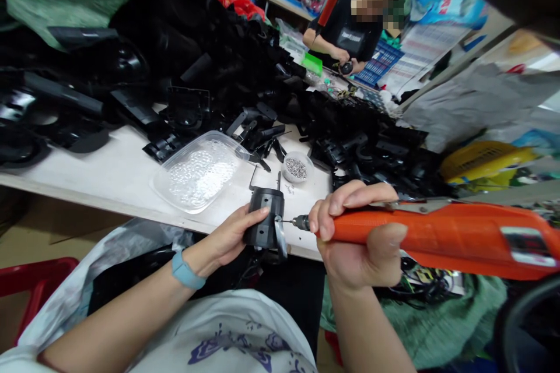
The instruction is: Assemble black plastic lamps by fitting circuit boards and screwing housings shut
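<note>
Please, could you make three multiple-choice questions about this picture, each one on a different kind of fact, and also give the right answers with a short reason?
1. Where does the small round bowl of metal pieces stand?
A. On the floor
B. On the white table, to the right of the clear plastic tray
C. On the shelf at the back

2. What colour is the band on the wrist of the left hand?
A. Light blue
B. Red
C. Black

3. Where does the bit of the orange electric screwdriver in the right hand point?
A. At the floor
B. At the clear plastic tray
C. At the black plastic part in the left hand

Answers:
1. B: the bowl sits on the table beside the tray.
2. A: the band shows light blue.
3. C: the bit points sideways at that part.
</note>
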A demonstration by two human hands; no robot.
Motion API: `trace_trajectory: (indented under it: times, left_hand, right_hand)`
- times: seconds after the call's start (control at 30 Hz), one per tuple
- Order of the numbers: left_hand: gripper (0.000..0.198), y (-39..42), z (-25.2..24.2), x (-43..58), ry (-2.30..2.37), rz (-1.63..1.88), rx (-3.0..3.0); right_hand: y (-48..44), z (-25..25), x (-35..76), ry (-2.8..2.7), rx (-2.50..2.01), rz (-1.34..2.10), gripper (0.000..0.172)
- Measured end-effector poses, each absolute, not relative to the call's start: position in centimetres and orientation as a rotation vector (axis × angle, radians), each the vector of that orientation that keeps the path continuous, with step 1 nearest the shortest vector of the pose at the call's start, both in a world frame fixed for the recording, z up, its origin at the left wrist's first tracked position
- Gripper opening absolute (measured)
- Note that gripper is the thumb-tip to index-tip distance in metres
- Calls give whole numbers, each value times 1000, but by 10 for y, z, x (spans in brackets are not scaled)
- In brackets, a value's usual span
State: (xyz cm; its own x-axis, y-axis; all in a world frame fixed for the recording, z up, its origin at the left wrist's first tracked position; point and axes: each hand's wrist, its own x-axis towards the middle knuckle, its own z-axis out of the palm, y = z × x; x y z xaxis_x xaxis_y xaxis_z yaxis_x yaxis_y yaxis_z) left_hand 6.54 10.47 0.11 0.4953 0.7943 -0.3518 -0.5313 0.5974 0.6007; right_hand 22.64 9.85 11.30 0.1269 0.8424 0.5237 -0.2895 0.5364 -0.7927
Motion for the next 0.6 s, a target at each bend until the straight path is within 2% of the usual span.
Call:
trace_trajectory:
  times: [0.3,0.6]
  left_hand:
    - [42,104,-8,72,736,876,485]
    - [41,109,-7,66,729,810,526]
  right_hand:
    - [107,109,221,-1175,-597,915,32]
    - [113,112,222,-1137,-607,940,33]
